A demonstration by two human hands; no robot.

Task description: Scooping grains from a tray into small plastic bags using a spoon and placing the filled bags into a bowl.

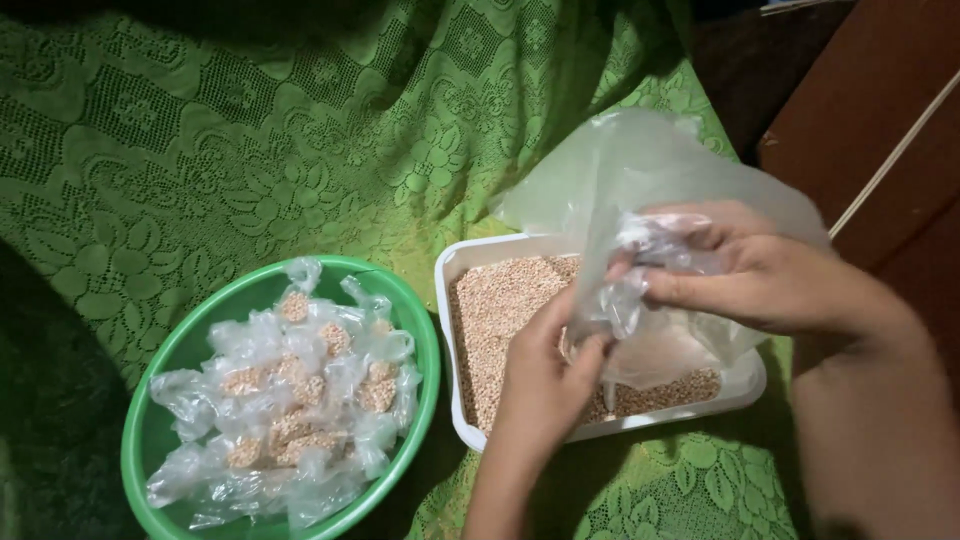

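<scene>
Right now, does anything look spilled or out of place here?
Nothing stands out. The grain stays inside the white tray, the tied packets sit in the green bowl, and both hands, left hand and right hand, grip a clear plastic bag.

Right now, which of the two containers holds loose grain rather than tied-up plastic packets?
The white rectangular tub under both hands holds loose tan grain. The round green bowl to its left holds only small knotted clear packets of grain.

I see a bright green lace cloth [250, 150] with a flower pattern. On it sit a green bowl [160, 400] of clear bags and a white tub [455, 270] of tan grain [500, 310].
</scene>
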